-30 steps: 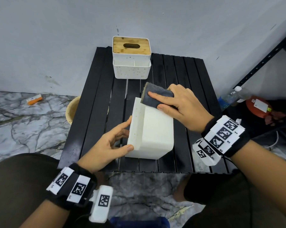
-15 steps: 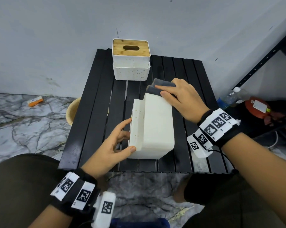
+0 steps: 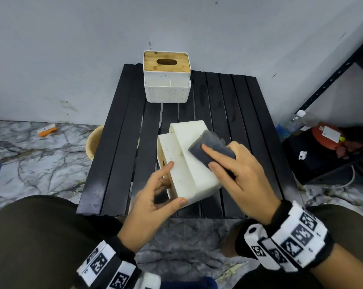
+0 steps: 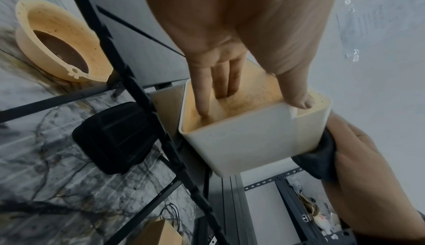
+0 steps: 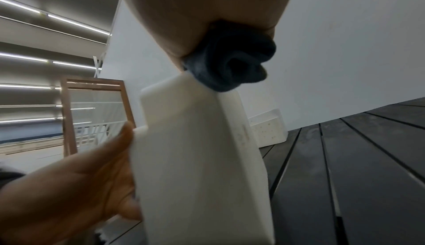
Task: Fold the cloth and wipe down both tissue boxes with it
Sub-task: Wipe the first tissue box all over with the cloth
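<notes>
On the marbled floor at the far left an orange-and-white packet [image 3: 47, 129] is seen, and a tan basin [image 3: 92, 144] is partly tucked under the left edge of the black slatted table [image 3: 122, 142]. At the table's back edge, against the grey wall, a white tissue box with a bamboo lid [image 3: 167, 76] is stood upright, its oval slot facing up. Nearer the front, the second white tissue box [image 3: 189, 163] is laid on its side and tilted, with one end raised off the slats. It is steadied by the left hand [image 3: 155, 197]: the thumb is pressed on the near corner, the index finger is laid along the upper edge, and in the left wrist view the other fingers [image 4: 207, 92] are seen reaching straight into the open underside, so the wall is pinched. The folded grey cloth [image 3: 212, 147] is pressed onto the upturned side of this box by the right hand [image 3: 241, 170], whose fingers are stretched flat over it while the thumb is hidden. Beyond the table's right edge a clear bottle [image 3: 295, 124] and a red-orange container [image 3: 326, 136] are seen under a black metal shelf [image 3: 330, 80].
</notes>
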